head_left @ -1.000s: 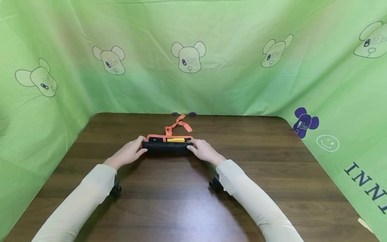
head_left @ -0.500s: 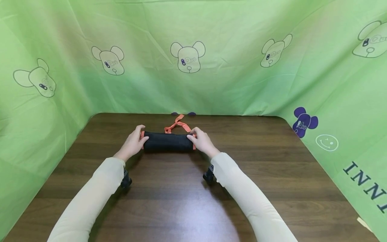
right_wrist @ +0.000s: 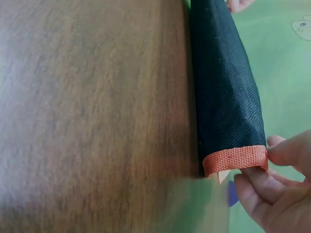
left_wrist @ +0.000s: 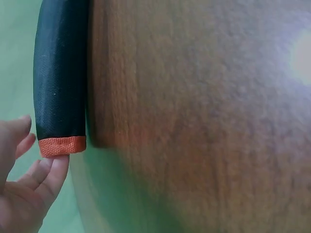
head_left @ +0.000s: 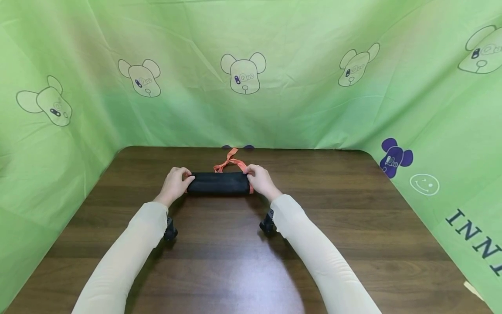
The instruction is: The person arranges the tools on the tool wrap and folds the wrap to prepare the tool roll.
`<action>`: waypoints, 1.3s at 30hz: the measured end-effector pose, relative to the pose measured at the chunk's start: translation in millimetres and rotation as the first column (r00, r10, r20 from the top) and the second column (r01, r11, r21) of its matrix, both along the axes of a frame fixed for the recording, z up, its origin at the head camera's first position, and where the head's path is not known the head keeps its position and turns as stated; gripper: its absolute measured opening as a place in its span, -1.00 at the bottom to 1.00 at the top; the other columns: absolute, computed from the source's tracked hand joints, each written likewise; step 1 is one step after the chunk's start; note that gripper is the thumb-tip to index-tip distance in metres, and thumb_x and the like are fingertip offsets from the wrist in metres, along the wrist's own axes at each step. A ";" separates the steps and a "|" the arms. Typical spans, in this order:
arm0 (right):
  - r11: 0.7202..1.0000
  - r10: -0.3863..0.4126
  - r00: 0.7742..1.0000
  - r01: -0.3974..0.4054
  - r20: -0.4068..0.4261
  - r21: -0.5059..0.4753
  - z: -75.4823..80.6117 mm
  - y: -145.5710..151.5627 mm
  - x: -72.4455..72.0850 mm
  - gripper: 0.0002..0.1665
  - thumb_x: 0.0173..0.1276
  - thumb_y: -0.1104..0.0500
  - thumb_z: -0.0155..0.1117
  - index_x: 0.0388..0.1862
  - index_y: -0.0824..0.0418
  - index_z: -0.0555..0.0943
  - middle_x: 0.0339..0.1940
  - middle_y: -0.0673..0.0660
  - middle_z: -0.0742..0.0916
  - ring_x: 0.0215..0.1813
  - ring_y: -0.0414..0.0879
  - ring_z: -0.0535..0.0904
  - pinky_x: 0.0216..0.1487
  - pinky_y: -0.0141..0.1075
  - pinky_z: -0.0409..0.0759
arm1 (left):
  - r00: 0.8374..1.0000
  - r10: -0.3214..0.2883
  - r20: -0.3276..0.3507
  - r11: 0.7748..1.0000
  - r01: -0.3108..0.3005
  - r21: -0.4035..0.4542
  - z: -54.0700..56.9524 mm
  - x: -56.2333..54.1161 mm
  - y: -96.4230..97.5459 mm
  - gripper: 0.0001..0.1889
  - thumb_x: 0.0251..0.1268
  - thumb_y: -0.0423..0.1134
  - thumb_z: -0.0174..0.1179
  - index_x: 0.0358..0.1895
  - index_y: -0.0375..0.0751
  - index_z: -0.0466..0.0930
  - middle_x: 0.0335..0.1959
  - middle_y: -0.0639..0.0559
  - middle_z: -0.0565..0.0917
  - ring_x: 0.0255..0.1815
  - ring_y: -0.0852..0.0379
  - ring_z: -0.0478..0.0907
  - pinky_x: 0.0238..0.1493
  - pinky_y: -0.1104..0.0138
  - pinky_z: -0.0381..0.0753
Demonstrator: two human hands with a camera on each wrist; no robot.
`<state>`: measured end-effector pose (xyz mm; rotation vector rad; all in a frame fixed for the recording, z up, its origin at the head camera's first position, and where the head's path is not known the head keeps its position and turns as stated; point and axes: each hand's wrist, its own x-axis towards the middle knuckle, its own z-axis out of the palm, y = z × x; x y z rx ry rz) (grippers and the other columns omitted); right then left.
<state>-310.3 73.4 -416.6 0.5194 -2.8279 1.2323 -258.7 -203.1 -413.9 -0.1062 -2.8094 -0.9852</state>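
Observation:
A black fabric tool roll (head_left: 219, 183) with orange edging lies rolled up across the far part of the table. Its orange tie strap (head_left: 231, 161) trails out behind it. My left hand (head_left: 174, 185) grips the roll's left end, thumb on the near upper side; in the left wrist view the fingers reach to the orange-trimmed end (left_wrist: 62, 145). At the right end my right hand (head_left: 262, 181) holds on likewise. The right wrist view shows its fingertips tucked in under the orange edging (right_wrist: 235, 159) and the thumb against the roll's side. The roll's inside is hidden.
The dark wooden table (head_left: 219, 257) has rounded far corners. A green curtain (head_left: 298, 109) printed with bear heads hangs close behind and along both sides. A small pale object (head_left: 473, 290) sits at the right edge.
The flap with the yellow-handled tool, visible a second ago, is now rolled over and covered by the black fabric. Both hands have moved slightly farther away and closer together, still holding the ends.

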 end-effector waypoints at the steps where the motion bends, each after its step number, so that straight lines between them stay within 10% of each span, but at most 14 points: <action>1: 1.000 0.011 1.000 -0.011 0.003 0.012 0.6 0.2 0.1 -0.84 0.31 0.35 0.12 -0.15 0.29 0.58 -0.08 0.21 0.64 -0.05 0.04 0.52 -0.02 -0.15 0.45 | 1.000 -0.003 0.009 1.000 0.003 -0.013 0.0 0.4 -0.1 -0.75 0.33 -0.21 0.10 -0.10 -0.35 0.52 0.01 -0.34 0.41 0.02 -0.21 0.38 0.01 0.04 0.36; 7: 0.990 0.097 0.992 -0.105 0.079 0.094 -0.6 3.3 1.9 -0.47 0.32 0.09 0.20 0.20 0.32 0.46 -0.05 0.27 0.56 -0.08 0.06 0.45 -0.01 -0.15 0.39 | 0.994 -0.100 0.038 0.975 0.105 -0.193 -1.5 3.5 0.0 -0.51 0.38 -0.08 0.02 0.18 -0.42 0.41 0.13 -0.38 0.41 0.11 -0.24 0.38 0.09 -0.03 0.33; 12: 0.936 0.196 0.975 -0.217 0.101 0.279 -5.4 9.0 4.1 -0.23 0.36 -0.10 0.09 0.40 0.29 0.18 0.33 0.28 0.30 0.29 0.13 0.17 0.25 -0.05 0.16 | 0.983 -0.130 0.130 0.931 0.166 -0.324 -4.3 5.7 2.3 -0.40 0.45 0.01 -0.17 0.33 -0.42 0.18 0.29 -0.37 0.25 0.28 -0.25 0.19 0.18 -0.06 0.21; 23: 0.799 0.235 0.963 -0.269 0.132 0.539 -8.8 14.9 3.3 -0.07 0.35 -0.31 -0.12 0.50 0.08 -0.15 0.49 0.08 -0.03 0.45 0.12 -0.24 0.28 0.20 -0.22 | 0.933 -0.120 0.339 0.912 0.238 -0.334 -4.1 9.2 6.6 -0.17 0.40 0.18 -0.24 0.43 -0.37 -0.31 0.43 -0.33 -0.24 0.40 -0.28 -0.27 0.22 -0.25 -0.23; 32: 0.803 0.211 0.968 -0.253 0.139 0.539 -2.5 14.7 2.9 -0.05 0.33 -0.32 -0.08 0.50 0.08 -0.15 0.49 0.13 0.01 0.45 0.12 -0.20 0.28 0.21 -0.19 | 0.932 -0.116 0.342 0.912 0.236 -0.334 -1.0 6.1 5.5 -0.16 0.38 0.22 -0.24 0.44 -0.32 -0.26 0.43 -0.33 -0.21 0.39 -0.32 -0.28 0.23 -0.24 -0.23; 39: 0.820 0.175 0.980 -0.198 0.095 0.536 29.2 27.5 -7.1 -0.06 0.34 -0.33 -0.13 0.50 0.10 -0.14 0.48 0.16 0.02 0.45 0.14 -0.22 0.28 0.22 -0.23 | 0.930 -0.094 0.356 0.928 0.212 -0.307 26.4 -3.2 -7.1 -0.13 0.35 0.29 -0.34 0.44 -0.31 -0.29 0.43 -0.34 -0.20 0.39 -0.34 -0.33 0.23 -0.23 -0.29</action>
